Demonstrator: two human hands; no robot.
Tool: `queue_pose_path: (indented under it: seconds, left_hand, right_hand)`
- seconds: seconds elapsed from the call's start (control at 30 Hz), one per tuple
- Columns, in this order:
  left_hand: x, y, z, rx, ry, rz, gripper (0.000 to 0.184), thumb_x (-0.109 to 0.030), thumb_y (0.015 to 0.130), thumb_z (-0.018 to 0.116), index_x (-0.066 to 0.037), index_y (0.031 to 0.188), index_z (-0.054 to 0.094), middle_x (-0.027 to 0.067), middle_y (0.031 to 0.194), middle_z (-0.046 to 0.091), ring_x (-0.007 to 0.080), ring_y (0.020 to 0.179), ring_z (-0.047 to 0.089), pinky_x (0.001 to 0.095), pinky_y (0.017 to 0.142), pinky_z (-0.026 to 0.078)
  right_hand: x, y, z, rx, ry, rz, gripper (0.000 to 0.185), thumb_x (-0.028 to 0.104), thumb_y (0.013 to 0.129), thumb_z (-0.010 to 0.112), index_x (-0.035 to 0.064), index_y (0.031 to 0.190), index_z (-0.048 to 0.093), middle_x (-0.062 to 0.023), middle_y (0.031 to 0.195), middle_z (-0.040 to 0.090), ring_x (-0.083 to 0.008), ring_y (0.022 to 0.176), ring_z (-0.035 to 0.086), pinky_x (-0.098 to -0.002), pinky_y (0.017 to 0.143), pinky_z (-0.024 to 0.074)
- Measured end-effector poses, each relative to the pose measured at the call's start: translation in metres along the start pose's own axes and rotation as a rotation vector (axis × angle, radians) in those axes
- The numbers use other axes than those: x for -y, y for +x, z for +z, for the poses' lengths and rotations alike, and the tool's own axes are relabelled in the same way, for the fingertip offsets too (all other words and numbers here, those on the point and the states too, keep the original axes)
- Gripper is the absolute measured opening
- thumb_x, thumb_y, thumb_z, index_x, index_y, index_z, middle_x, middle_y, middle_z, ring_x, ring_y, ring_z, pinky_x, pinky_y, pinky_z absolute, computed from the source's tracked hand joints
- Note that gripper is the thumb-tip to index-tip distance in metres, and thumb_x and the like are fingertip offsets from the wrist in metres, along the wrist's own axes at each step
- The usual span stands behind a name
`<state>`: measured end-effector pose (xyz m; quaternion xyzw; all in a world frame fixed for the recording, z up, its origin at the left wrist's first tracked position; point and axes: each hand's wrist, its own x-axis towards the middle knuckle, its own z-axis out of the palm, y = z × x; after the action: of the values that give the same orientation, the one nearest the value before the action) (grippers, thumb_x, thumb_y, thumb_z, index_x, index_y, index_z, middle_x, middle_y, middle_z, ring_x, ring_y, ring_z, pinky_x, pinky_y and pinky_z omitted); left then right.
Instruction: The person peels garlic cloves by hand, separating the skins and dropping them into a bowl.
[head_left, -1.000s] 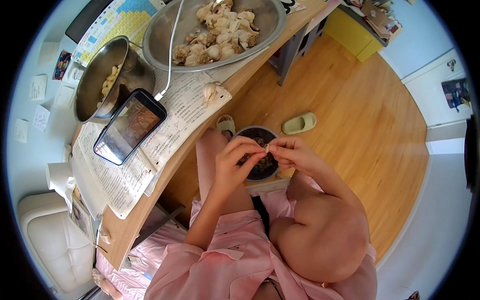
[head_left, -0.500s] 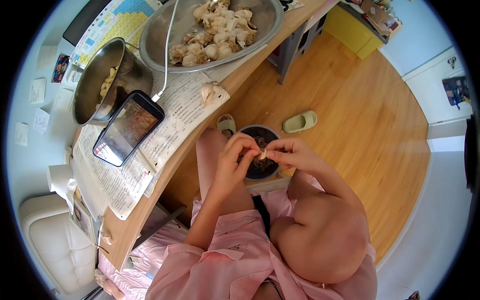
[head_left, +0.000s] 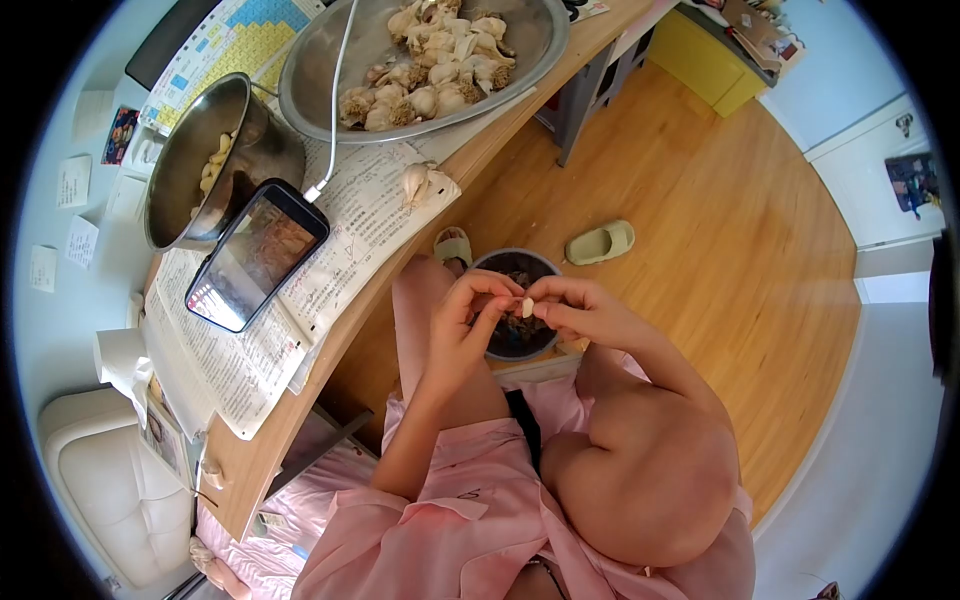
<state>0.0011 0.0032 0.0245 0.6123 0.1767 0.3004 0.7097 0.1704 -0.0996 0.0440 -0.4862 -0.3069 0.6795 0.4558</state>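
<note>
A small pale garlic clove [head_left: 527,308] is held between my two hands. My right hand [head_left: 578,306] pinches it from the right with thumb and forefinger. From the other side, my left hand [head_left: 470,318] is closed in a pinch at the clove's edge; any bit of skin between those fingertips is too small to make out. Below both hands stands a dark bin [head_left: 520,345] with brownish scraps inside. On the desk, a wide metal basin [head_left: 310,95] holds several garlic bulbs [head_left: 440,60]. Peeled cloves [head_left: 214,165] lie in a metal pot [head_left: 270,150].
A phone [head_left: 262,255] with a white cable leans against the pot on printed papers [head_left: 235,385]. One loose garlic piece [head_left: 417,185] lies near the desk edge [head_left: 345,335]. A green slipper [head_left: 600,243] is on the wooden floor beyond the bin.
The clove has turned slightly and more of its pale side shows between my fingers. Both hands have shifted only a little; the things on the desk stay put.
</note>
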Motion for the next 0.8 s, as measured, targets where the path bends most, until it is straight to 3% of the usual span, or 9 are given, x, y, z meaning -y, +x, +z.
queue_pose_path:
  seconds: [0.17,0.27,0.37,0.47,0.63,0.73,0.8]
  left_hand:
    - [-0.017,0.005,0.011,-0.016,0.183,0.077,0.028,0.003,0.08,0.063,0.0,0.107,0.055,0.008,0.098,0.055,0.0149,0.088,0.056,0.0253,0.079,0.047]
    - [-0.013,0.005,0.006,0.069,0.328,0.116,0.027,0.005,0.076,0.067,0.001,0.103,0.063,0.0066,0.096,0.054,0.0147,0.087,0.056,0.0246,0.077,0.047]
    - [-0.005,0.004,0.002,0.027,0.148,0.065,0.014,0.006,0.076,0.066,0.002,0.09,0.067,0.0073,0.095,0.054,0.0141,0.087,0.056,0.0242,0.074,0.048]
    - [-0.008,0.003,0.002,-0.006,0.082,0.019,0.014,0.006,0.077,0.065,0.002,0.09,0.068,0.0081,0.093,0.056,0.0143,0.084,0.057,0.0235,0.072,0.048]
    - [-0.005,0.002,0.007,-0.091,0.336,0.14,0.01,0.002,0.077,0.066,-0.001,0.086,0.069,0.0062,0.084,0.062,0.0132,0.074,0.06,0.0238,0.064,0.048]
    - [-0.014,0.004,0.011,-0.095,0.44,0.208,0.01,0.002,0.077,0.066,-0.002,0.086,0.069,0.0067,0.083,0.063,0.0138,0.073,0.061,0.0236,0.063,0.048]
    - [-0.018,0.005,0.011,-0.093,0.491,0.239,0.011,0.001,0.077,0.066,-0.002,0.087,0.069,0.007,0.083,0.063,0.0142,0.073,0.061,0.0237,0.062,0.049]
  right_hand:
    - [-0.003,0.001,0.001,-0.021,-0.073,-0.12,0.017,0.019,0.092,0.054,0.0095,0.104,0.058,0.0076,0.076,0.051,0.0,0.063,0.04,-0.0162,0.052,0.0296]
    - [-0.009,0.004,0.003,-0.041,-0.094,-0.238,0.018,0.018,0.091,0.055,0.0074,0.105,0.058,0.0064,0.076,0.052,-0.0009,0.067,0.043,-0.0168,0.056,0.0331]
    - [-0.007,0.004,0.002,-0.067,-0.152,-0.212,0.017,0.014,0.091,0.056,0.0036,0.103,0.059,0.0053,0.074,0.052,-0.0016,0.068,0.044,-0.0178,0.057,0.0343]
    - [0.0,0.002,0.006,-0.074,-0.175,-0.223,0.016,0.014,0.089,0.059,0.0037,0.101,0.06,0.0053,0.073,0.051,-0.0015,0.065,0.043,-0.0181,0.056,0.0338]
    - [-0.003,0.004,0.004,-0.128,-0.305,-0.281,0.017,0.014,0.083,0.068,0.0041,0.096,0.062,0.0045,0.062,0.048,-0.0026,0.058,0.04,-0.0199,0.051,0.0313]
    - [0.001,0.004,0.005,-0.235,-0.517,-0.467,0.016,0.012,0.078,0.072,0.0036,0.089,0.064,0.0028,0.056,0.044,-0.0042,0.052,0.037,-0.0217,0.048,0.0293]
    - [0.006,0.002,0.006,-0.324,-0.567,-0.439,0.015,0.011,0.076,0.073,0.0031,0.085,0.064,0.0023,0.054,0.041,-0.005,0.05,0.035,-0.0222,0.047,0.0285]
